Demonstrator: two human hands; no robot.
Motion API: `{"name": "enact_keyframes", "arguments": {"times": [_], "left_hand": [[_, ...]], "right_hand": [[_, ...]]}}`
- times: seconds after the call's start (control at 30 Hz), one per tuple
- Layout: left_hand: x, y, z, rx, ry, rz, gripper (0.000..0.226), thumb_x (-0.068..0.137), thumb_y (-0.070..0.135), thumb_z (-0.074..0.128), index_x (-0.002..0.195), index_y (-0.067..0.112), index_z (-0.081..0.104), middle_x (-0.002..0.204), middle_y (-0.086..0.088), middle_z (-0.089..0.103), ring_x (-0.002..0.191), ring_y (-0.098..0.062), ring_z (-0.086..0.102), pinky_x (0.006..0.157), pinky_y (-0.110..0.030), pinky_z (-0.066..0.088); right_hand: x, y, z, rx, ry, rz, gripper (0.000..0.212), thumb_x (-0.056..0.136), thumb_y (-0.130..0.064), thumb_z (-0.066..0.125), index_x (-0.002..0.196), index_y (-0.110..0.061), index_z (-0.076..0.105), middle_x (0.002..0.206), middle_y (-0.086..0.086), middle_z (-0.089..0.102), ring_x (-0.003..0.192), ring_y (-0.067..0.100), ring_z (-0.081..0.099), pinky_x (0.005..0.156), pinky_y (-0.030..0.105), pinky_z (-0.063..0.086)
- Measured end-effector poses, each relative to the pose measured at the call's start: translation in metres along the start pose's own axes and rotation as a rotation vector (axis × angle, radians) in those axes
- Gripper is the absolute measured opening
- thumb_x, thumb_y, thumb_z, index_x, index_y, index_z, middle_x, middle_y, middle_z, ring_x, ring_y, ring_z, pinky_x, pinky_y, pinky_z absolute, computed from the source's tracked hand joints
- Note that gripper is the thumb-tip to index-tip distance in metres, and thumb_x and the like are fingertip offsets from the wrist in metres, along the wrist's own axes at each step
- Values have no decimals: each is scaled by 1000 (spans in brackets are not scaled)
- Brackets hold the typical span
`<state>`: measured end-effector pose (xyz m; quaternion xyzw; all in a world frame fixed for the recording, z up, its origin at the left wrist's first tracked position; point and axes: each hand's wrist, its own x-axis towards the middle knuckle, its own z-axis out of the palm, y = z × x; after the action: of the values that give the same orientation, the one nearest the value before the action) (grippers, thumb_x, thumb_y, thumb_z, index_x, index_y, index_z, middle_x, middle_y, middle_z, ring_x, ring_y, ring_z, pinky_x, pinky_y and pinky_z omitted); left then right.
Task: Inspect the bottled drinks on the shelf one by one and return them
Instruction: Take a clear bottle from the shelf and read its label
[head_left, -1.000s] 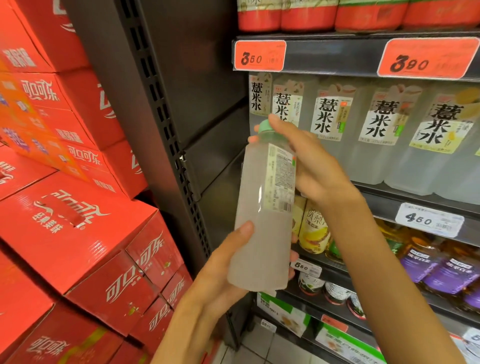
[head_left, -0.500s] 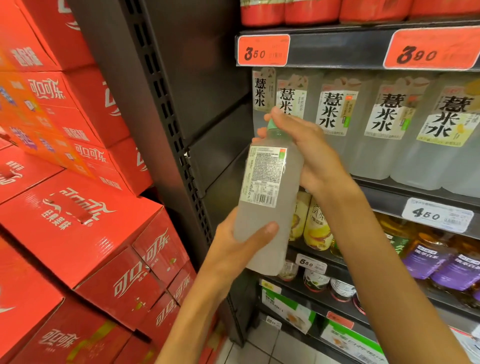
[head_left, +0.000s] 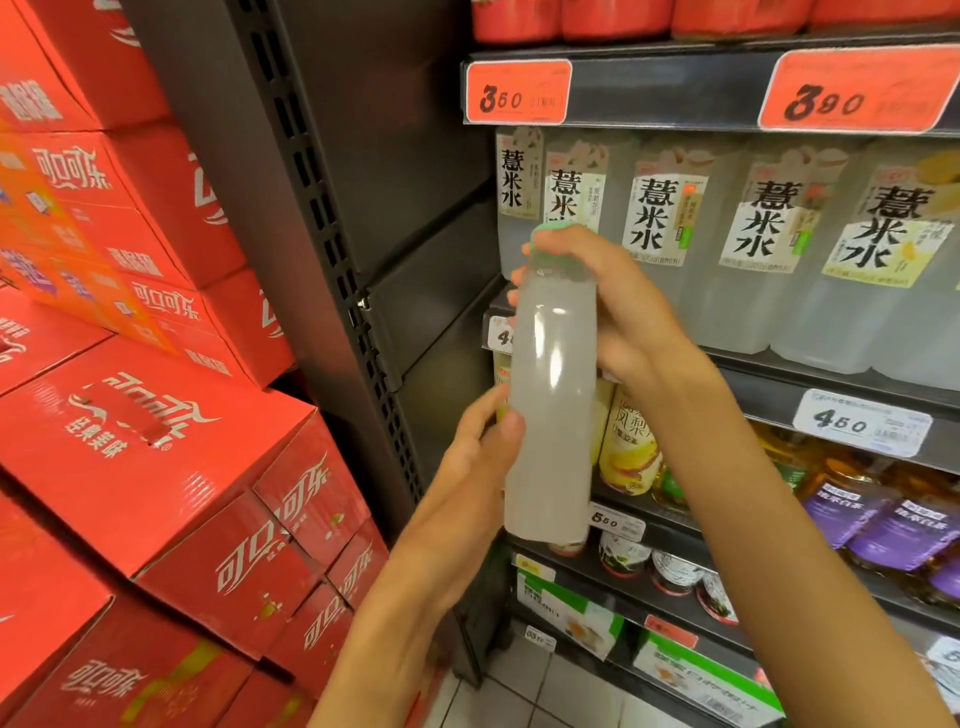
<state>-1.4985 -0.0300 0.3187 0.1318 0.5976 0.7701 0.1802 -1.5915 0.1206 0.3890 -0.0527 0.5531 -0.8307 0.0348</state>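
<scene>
Bottled drinks (head_left: 670, 239) are standing in a row on the shelf (head_left: 831, 387) ahead of you, beside the stacked red cartons (head_left: 156, 457), and one cloudy bottle (head_left: 550, 410) is out in front, upright between your hands. You are inspecting it: your right hand (head_left: 618, 306) is curling over its green cap (head_left: 558, 249) and shoulder, your left hand (head_left: 483, 457) is pinching its lower body with thumb in front. Next you will probably need to slot it back into the row's left end without knocking neighbours. Its label is facing away, the cap is mostly covered, and the gap it belongs in is hidden behind it.
</scene>
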Motion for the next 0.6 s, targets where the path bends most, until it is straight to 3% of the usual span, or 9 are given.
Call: {"name": "enact_keyframes", "arguments": {"times": [0.07, 0.13, 0.23, 0.33, 0.43, 0.5, 0.6], "left_hand": [[2, 2, 1, 77, 3, 36, 71, 75, 68, 58, 136, 33, 44, 122, 11, 64, 112, -6, 62, 85, -21, 54], [4, -1, 4, 71, 17, 7, 59, 78, 62, 60, 129, 33, 52, 117, 8, 68, 107, -7, 64, 78, -17, 53], [4, -5, 5, -72, 8, -60, 52, 74, 63, 58, 119, 37, 64, 113, 1, 70, 102, -14, 67, 79, -26, 55], [2, -6, 2, -312, -36, -83, 57, 71, 63, 64, 121, 35, 64, 115, -4, 69, 99, -18, 67, 79, -31, 55], [1, -6, 4, -543, -150, -118, 67, 74, 60, 70, 130, 25, 59, 118, -8, 66, 102, -23, 65, 85, -37, 55], [2, -5, 6, -633, -225, -150, 65, 79, 60, 64, 131, 23, 57, 120, -11, 64, 105, -25, 63, 89, -40, 52], [0, -4, 6, -751, -277, -154, 65, 84, 61, 52, 134, 19, 55, 121, -14, 62, 107, -27, 60, 91, -44, 50]], "right_hand": [[3, 1, 1, -119, 33, -18, 16, 79, -30, 73, 78, -17, 64, 65, 0, 66, 63, 15, 65, 66, 31, 55], [4, 2, 2, -150, 14, 27, 18, 83, -33, 72, 82, -16, 64, 64, 0, 68, 63, 16, 66, 72, 34, 56], [4, 4, -3, -110, -79, 116, 22, 90, -35, 63, 90, -13, 66, 75, 4, 71, 72, 16, 68, 76, 33, 55], [4, 13, -13, 10, -115, 132, 20, 95, -30, 57, 96, -14, 70, 84, 4, 73, 79, 14, 70, 68, 28, 57], [-2, 25, -8, 196, -125, 191, 19, 89, -32, 63, 95, -17, 74, 98, 10, 73, 97, 23, 70, 84, 39, 56], [-3, 30, -3, 311, -121, 236, 37, 81, -32, 68, 111, -10, 65, 110, 19, 69, 110, 34, 64, 99, 51, 47], [-4, 29, 1, 305, -116, 299, 52, 81, -32, 65, 125, -5, 54, 118, 24, 65, 111, 37, 63, 103, 52, 43]]}}
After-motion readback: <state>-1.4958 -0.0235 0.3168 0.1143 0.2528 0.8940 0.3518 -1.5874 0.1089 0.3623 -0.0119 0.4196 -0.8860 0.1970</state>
